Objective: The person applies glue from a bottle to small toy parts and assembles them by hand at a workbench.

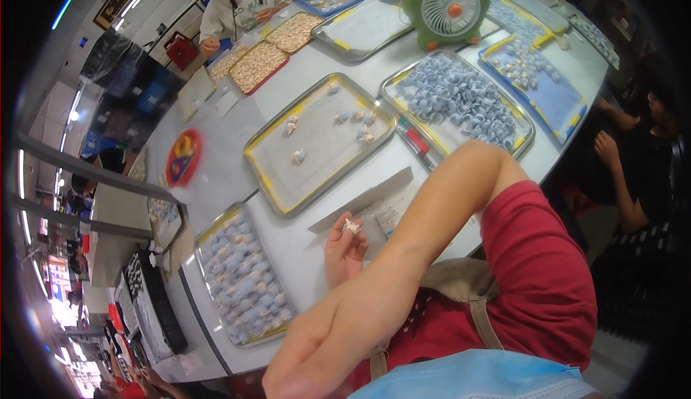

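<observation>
My left hand (345, 251) pinches a small pale cream piece (351, 226) with pointed edges between thumb and fingertips. It is over the table, beside a grey upright strip (367, 199). My right arm (439, 204) bends at the elbow and crosses in front of my left wrist, hiding the left forearm. Toward the lower edge my right hand is close to the camera, and its fingers do not show. Ahead lies a metal-rimmed tray (268, 183) with a few blue-and-cream pieces (298, 157). Rows of similar pieces fill another tray (205, 284) at the left.
Loose blue-grey curved pieces (461, 96) heap on a tray at the right, with a red-and-black tool (414, 142) beside it. A green fan (450, 10) stands behind. Left is a red bowl (173, 172). One person (241, 6) sits across; another (626, 161) sits right.
</observation>
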A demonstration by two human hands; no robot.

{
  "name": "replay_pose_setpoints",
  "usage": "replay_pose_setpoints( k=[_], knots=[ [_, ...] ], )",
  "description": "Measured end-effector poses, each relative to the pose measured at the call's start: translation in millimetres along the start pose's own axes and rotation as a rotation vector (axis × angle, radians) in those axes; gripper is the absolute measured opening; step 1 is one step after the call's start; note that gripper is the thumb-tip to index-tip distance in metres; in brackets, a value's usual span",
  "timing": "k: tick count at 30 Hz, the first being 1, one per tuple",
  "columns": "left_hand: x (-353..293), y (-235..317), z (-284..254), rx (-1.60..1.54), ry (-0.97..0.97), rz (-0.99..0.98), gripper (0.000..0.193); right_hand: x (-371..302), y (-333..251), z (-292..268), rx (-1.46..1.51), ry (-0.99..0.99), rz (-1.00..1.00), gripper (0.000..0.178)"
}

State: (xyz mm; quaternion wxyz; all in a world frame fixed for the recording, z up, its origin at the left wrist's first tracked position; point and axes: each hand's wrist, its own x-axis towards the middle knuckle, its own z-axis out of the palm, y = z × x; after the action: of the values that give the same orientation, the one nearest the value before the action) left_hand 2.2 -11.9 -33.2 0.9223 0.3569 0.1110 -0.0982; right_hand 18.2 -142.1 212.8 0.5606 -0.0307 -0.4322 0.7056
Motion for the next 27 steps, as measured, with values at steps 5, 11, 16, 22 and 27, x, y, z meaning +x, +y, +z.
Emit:
replay_pose_setpoints(
  k=[5,11,16,22,27],
  knots=[
    [-3,-1,-2,-0.029,0.028,-0.004,0.035,-10,-1,-6,-0.157,0.157,0.031,0.046],
    [-10,10,11,0.046,0.044,-0.013,0.036,-23,2,-29,-0.124,0.092,-0.008,0.036],
    [-15,11,16,-0.012,0.032,0.006,0.036,-36,-4,-45,-0.312,0.316,-0.039,0.042],
    [-16,6,23,-0.085,0.008,0.02,0.037,-58,-1,-69,-0.217,0.412,-0.061,0.041],
    [-18,19,43,-0.219,-0.016,0.152,0.039,-77,7,-81,-0.185,0.586,-0.099,0.044]
  ],
)
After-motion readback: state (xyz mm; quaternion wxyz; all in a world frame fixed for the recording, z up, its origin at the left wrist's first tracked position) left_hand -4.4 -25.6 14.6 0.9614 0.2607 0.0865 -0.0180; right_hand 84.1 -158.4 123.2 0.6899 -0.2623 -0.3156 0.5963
